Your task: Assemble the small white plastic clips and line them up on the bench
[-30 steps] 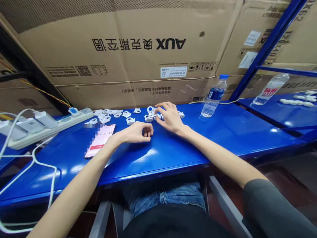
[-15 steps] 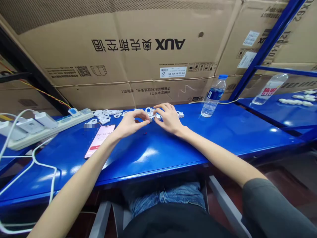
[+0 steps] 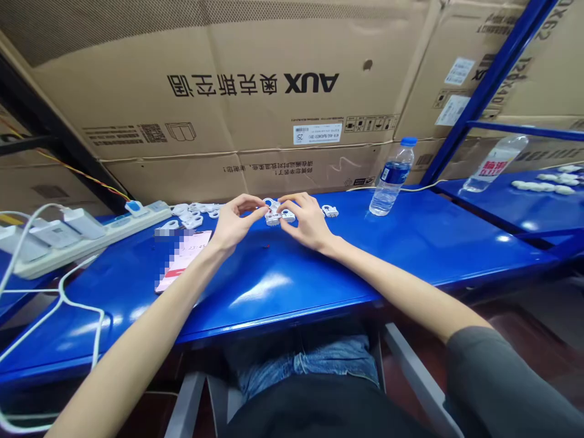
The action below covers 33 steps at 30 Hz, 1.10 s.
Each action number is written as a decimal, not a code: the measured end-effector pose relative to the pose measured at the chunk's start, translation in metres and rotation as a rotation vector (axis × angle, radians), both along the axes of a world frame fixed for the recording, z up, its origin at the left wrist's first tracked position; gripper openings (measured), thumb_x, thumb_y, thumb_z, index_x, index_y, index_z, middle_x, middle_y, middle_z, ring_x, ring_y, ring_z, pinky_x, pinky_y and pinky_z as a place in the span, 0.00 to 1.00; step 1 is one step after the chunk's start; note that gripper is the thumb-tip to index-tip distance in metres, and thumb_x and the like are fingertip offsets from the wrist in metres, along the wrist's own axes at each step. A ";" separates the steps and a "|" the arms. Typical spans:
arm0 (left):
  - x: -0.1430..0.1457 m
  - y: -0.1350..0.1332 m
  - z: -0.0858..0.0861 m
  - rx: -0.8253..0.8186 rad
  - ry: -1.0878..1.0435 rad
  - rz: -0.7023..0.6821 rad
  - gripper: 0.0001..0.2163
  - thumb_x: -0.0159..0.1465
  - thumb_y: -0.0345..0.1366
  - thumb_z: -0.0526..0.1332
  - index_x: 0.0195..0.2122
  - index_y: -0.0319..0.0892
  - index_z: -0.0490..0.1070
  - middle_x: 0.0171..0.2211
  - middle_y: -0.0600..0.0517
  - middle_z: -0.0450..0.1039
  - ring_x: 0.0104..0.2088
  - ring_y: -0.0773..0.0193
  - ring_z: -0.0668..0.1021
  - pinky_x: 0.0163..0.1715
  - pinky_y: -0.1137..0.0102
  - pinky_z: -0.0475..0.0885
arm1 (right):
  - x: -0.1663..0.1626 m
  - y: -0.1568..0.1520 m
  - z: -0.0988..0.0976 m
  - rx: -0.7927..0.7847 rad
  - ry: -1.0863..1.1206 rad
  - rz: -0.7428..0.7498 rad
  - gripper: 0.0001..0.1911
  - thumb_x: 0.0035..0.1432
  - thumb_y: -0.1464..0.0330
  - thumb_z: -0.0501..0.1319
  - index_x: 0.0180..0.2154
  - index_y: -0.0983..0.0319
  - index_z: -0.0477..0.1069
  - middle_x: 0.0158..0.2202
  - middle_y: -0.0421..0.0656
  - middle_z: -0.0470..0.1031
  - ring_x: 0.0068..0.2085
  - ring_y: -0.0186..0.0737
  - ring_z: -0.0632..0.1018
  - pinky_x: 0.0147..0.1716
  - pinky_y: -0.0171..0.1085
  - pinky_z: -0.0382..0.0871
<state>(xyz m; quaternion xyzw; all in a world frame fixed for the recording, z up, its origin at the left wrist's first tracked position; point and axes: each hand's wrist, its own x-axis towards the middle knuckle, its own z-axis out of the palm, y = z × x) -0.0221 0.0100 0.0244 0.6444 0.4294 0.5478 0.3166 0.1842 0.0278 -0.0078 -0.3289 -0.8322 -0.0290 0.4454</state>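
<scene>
At the back of the blue table, a small white plastic part with a ring (image 3: 272,217) is between my two hands. My right hand (image 3: 305,222) has its thumb and fingers closed on the part's right side. My left hand (image 3: 235,224) pinches at the left edge of the part; what lies between its fingertips is too small to make out. A tiny red spot shows on the part by those fingertips. Another white ringed part (image 3: 330,211) rests just right of my right hand. Several similar white parts (image 3: 194,210) lie in a pile to the left.
A phone (image 3: 187,258) lies left of my left forearm. Beyond it is a power strip (image 3: 109,234) with chargers and white cables. A water bottle (image 3: 391,179) stands at the right. A small red bit (image 3: 266,246) lies on the table (image 3: 292,274). Cardboard boxes (image 3: 255,140) wall the back.
My left hand has drawn slightly left, its fingertips now closer together at the part's edge. More of the white part shows between the hands. My right hand has shifted slightly left.
</scene>
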 end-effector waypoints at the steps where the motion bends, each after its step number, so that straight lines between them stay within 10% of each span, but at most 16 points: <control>1: 0.000 0.000 -0.001 0.002 -0.004 0.002 0.19 0.52 0.51 0.77 0.35 0.43 0.78 0.38 0.47 0.83 0.44 0.54 0.83 0.50 0.61 0.77 | 0.000 0.000 0.000 -0.002 0.006 0.002 0.07 0.65 0.68 0.63 0.45 0.56 0.77 0.56 0.46 0.79 0.57 0.51 0.74 0.60 0.51 0.65; 33: 0.001 -0.005 -0.003 0.162 0.205 0.179 0.09 0.60 0.43 0.70 0.36 0.43 0.79 0.35 0.51 0.83 0.36 0.61 0.81 0.41 0.65 0.76 | -0.004 -0.006 -0.001 0.026 0.093 -0.035 0.06 0.65 0.68 0.66 0.44 0.58 0.75 0.52 0.45 0.78 0.55 0.47 0.76 0.57 0.48 0.66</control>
